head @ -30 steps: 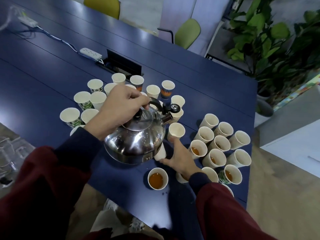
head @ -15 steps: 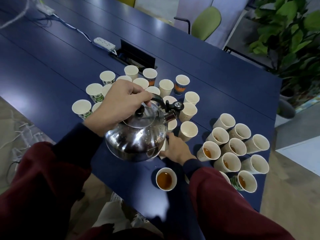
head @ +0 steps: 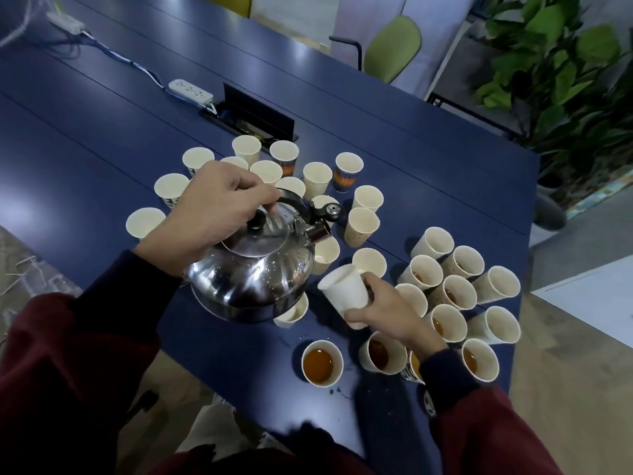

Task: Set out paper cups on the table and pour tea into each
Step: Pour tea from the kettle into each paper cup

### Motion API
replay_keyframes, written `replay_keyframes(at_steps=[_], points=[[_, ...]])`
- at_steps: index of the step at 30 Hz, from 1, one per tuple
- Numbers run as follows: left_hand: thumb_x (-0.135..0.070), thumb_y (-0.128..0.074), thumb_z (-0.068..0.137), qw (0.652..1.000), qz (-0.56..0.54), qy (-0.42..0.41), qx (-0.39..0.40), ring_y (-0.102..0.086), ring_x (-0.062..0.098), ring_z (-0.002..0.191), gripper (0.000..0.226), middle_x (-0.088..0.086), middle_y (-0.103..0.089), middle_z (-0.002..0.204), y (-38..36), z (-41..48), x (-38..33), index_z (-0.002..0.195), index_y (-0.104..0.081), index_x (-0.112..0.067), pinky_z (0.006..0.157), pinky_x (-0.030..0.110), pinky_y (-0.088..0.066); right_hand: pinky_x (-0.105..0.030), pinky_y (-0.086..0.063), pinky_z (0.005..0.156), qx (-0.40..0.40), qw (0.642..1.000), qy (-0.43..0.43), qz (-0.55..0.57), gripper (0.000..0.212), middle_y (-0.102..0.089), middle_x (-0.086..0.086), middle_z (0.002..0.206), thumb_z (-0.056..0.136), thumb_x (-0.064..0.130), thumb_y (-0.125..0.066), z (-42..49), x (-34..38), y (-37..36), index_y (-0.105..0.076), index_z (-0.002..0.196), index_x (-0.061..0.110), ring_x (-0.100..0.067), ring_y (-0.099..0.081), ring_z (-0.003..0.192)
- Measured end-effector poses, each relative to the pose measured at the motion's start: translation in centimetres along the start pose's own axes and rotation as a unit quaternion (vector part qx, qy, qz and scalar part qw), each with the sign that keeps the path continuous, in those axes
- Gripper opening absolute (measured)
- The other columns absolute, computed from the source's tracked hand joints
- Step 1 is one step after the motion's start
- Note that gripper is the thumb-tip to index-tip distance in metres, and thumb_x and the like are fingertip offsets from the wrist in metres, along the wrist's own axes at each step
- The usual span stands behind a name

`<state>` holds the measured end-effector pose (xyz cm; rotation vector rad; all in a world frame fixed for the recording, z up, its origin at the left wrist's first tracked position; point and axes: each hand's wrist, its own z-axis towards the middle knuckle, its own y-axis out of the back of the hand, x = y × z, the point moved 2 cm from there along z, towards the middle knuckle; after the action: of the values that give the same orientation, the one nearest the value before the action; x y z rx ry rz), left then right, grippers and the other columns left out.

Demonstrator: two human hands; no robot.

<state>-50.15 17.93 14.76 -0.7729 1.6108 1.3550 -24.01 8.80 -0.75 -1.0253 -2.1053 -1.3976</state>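
Note:
My left hand (head: 219, 207) grips the black handle of a shiny steel kettle (head: 253, 272), held above the blue table (head: 102, 125). My right hand (head: 387, 310) holds a white paper cup (head: 344, 289), tilted toward the kettle, just right of its body. Several empty cups (head: 317, 178) stand beyond the kettle. To the right, a cluster of cups (head: 448, 320) holds tea in several of them. One cup full of tea (head: 322, 363) stands alone near the front edge. Another cup (head: 294, 311) is partly hidden under the kettle.
A white power strip (head: 190, 90) with its cable and an open black cable box (head: 257, 113) lie on the table behind the cups. A green chair (head: 394, 46) and a leafy plant (head: 555, 63) stand past the far edge. Drops of tea dot the table near the front edge.
My right hand has lifted a white cup off the table from beside the kettle and tilted it. The kettle stays in my left hand, roughly where it was.

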Motion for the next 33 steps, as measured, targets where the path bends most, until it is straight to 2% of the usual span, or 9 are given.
replay_keyframes(at_steps=[3,6,12,17,20,23,26,29,33], points=[[-0.018,-0.069,0.088,0.999,0.027,-0.021,0.026,-0.034,0.005,0.037,0.028,-0.008,-0.040,0.039,-0.5,0.0,-0.3,0.063,-0.072,-0.006,0.042,0.013,-0.028,-0.038,-0.052,0.089,-0.068,0.993,0.054,0.083,0.069,-0.063,0.009,0.113,0.061,0.030,-0.081,-1.5,0.8,0.0,-0.048,0.122,0.032,-0.016,-0.061,0.104],[-0.017,-0.072,0.087,0.997,0.044,-0.046,0.049,-0.038,0.006,0.036,0.027,-0.006,-0.044,0.039,-1.5,0.0,-0.8,0.062,-0.072,-0.007,0.042,0.012,-0.027,-0.036,-0.049,0.086,-0.142,0.985,0.087,0.049,0.069,-0.063,0.009,0.114,0.069,0.024,-0.087,-2.0,1.8,-0.5,-0.044,0.121,0.034,-0.016,-0.060,0.103],[-0.026,-0.075,0.083,0.990,0.094,-0.087,0.062,-0.041,0.008,0.047,0.024,0.019,-0.058,0.060,-2.9,-0.2,-1.0,0.064,-0.075,-0.010,0.052,0.025,-0.035,-0.038,-0.052,0.089,-0.203,0.972,0.111,0.035,0.067,-0.064,0.016,0.115,0.070,0.026,-0.086,-2.5,2.1,-1.7,-0.046,0.123,0.037,-0.014,-0.061,0.106],[-0.031,-0.071,0.080,0.978,0.140,-0.139,0.063,-0.047,0.011,0.056,0.026,0.007,-0.058,0.057,-3.8,-0.2,-1.7,0.064,-0.074,-0.010,0.052,0.019,-0.034,-0.033,-0.052,0.088,-0.217,0.967,0.101,0.089,0.064,-0.064,0.018,0.113,0.071,0.035,-0.088,-3.0,1.8,-2.3,-0.049,0.122,0.036,-0.003,-0.061,0.104],[-0.039,-0.060,0.074,0.970,0.172,-0.157,0.065,-0.052,0.023,0.066,0.037,0.013,-0.058,0.060,-4.3,-0.3,-2.0,0.064,-0.072,-0.005,0.062,0.033,-0.042,-0.039,-0.047,0.094,-0.264,0.957,0.106,0.055,0.068,-0.057,0.008,0.119,0.067,0.046,-0.088,-3.0,1.6,-2.6,-0.054,0.124,0.030,-0.012,-0.052,0.109],[-0.041,-0.057,0.073,0.964,0.194,-0.169,0.063,-0.049,0.027,0.067,0.041,0.017,-0.053,0.059,-4.6,-0.5,-2.2,0.064,-0.069,-0.004,0.063,0.038,-0.040,-0.042,-0.044,0.087,-0.302,0.947,0.111,0.005,0.071,-0.057,0.009,0.114,0.063,0.052,-0.086,-3.2,1.7,-2.6,-0.053,0.123,0.034,-0.015,-0.042,0.100],[-0.043,-0.056,0.073,0.962,0.211,-0.162,0.065,-0.049,0.027,0.068,0.042,0.018,-0.054,0.062,-4.8,-0.7,-2.3,0.067,-0.069,-0.003,0.062,0.037,-0.040,-0.043,-0.047,0.083,-0.296,0.949,0.110,-0.012,0.074,-0.062,0.012,0.111,0.064,0.047,-0.086,-3.4,2.2,-2.4,-0.047,0.126,0.038,-0.019,-0.049,0.099],[-0.045,-0.056,0.073,0.961,0.216,-0.157,0.069,-0.050,0.026,0.070,0.044,0.019,-0.058,0.065,-5.0,-0.8,-2.2,0.072,-0.073,-0.005,0.060,0.035,-0.039,-0.032,-0.049,0.083,-0.272,0.957,0.096,-0.011,0.078,-0.065,0.013,0.119,0.070,0.044,-0.084,-3.5,2.3,-2.4,-0.042,0.136,0.037,-0.017,-0.060,0.108],[-0.046,-0.055,0.074,0.956,0.232,-0.164,0.078,-0.049,0.027,0.066,0.043,0.020,-0.056,0.065,-5.4,-1.0,-2.3,0.068,-0.073,-0.007,0.062,0.043,-0.043,-0.028,-0.045,0.074,-0.275,0.955,0.094,-0.059,0.060,-0.064,0.010,0.116,0.080,0.049,-0.075,-3.6,2.4,-2.9,-0.046,0.130,0.035,-0.017,-0.062,0.103]])
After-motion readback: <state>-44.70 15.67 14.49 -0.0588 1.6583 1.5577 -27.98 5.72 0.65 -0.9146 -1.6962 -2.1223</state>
